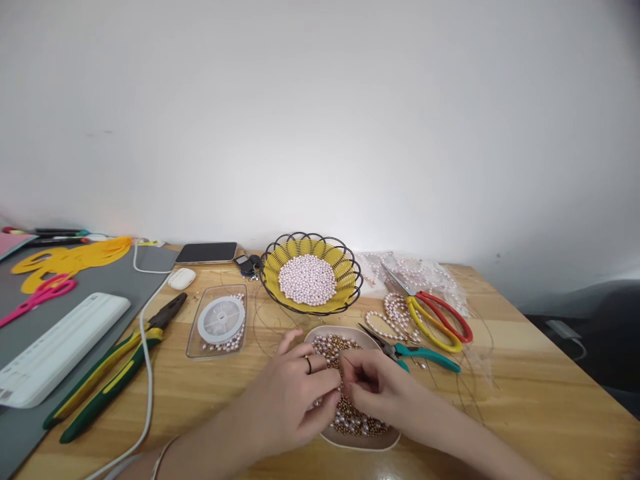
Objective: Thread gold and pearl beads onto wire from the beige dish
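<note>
Both hands are over a pale bowl of gold and pearly beads. My left hand, with a dark ring on one finger, has its thumb and index finger pinched together above the beads. Facing it almost fingertip to fingertip, my right hand is also closed in a pinch. Whatever lies between the fingers of either hand is too small or hidden to make out. Just beyond the right hand, teal-handled pliers lie against the bowl's far right side.
Behind the bowl stands a yellow basket of pink pearl beads. Scissors and bead strands lie to the right. Leftward are a clear box with a spool, large green-yellow pliers, a white cable and a phone.
</note>
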Demonstrator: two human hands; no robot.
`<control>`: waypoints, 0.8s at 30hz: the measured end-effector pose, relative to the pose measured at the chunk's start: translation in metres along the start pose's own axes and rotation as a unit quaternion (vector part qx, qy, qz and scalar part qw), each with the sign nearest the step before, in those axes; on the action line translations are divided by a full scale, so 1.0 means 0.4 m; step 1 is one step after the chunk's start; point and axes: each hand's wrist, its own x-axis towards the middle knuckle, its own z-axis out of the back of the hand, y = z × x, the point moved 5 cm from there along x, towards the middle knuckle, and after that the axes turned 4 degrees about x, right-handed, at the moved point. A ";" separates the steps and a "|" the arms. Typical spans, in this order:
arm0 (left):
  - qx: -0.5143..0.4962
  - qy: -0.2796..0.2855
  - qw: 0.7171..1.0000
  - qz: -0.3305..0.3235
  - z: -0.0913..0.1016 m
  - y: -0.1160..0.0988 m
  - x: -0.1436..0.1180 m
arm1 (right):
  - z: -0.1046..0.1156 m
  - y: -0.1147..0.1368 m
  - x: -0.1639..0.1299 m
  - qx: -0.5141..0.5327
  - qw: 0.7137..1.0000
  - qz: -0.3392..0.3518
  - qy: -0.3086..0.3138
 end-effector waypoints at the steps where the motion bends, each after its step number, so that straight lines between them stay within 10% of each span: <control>1: -0.002 -0.003 1.000 0.001 -0.001 0.001 0.000 | -0.003 0.000 0.000 0.004 1.000 0.002 -0.006; 24: 0.041 -0.079 0.996 -0.010 0.012 -0.013 -0.002 | -0.025 -0.004 -0.014 -0.055 0.988 0.060 -0.131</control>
